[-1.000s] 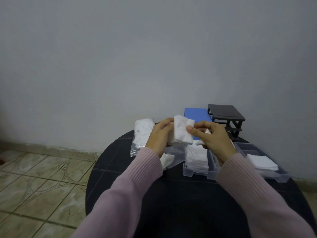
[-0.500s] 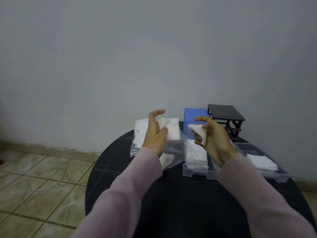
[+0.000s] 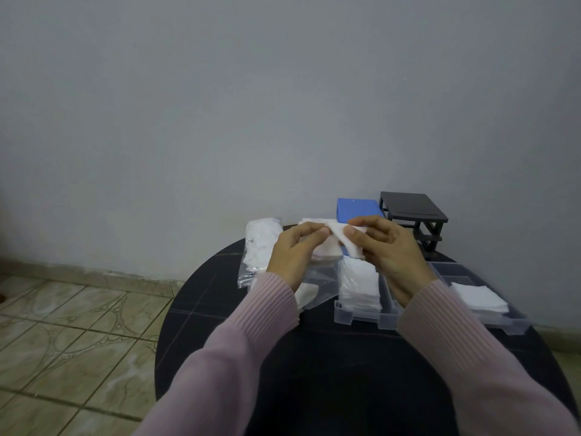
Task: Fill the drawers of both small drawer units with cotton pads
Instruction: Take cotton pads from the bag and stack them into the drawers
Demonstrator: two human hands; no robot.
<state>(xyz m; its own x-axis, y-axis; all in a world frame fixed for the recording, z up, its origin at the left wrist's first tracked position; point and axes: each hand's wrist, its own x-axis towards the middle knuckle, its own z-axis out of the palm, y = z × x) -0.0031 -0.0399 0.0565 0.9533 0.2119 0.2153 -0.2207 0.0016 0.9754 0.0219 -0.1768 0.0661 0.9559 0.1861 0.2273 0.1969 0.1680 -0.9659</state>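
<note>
Both hands have closed back together since 0.5 s ago: left hand (image 3: 290, 253) & right hand (image 3: 385, 247) now meet above the table, each pinching the same white cotton pad (image 3: 347, 243) w/ thumb & fingertips; pad is thin, soft, square-ish, sagging betw. them. Just below the fingers lies a clear plastic bag (image 3: 317, 278) w/ more pads, a fuller bag (image 3: 259, 247) left of it. Under the right wrist sits a clear drawer (image 3: 361, 319) stacked w/ pads, a 2nd drawer (image 3: 509, 322) further right partly filled; beyond the fingertips stand blue unit (image 3: 356, 210) & black unit (image 3: 413, 215).
</note>
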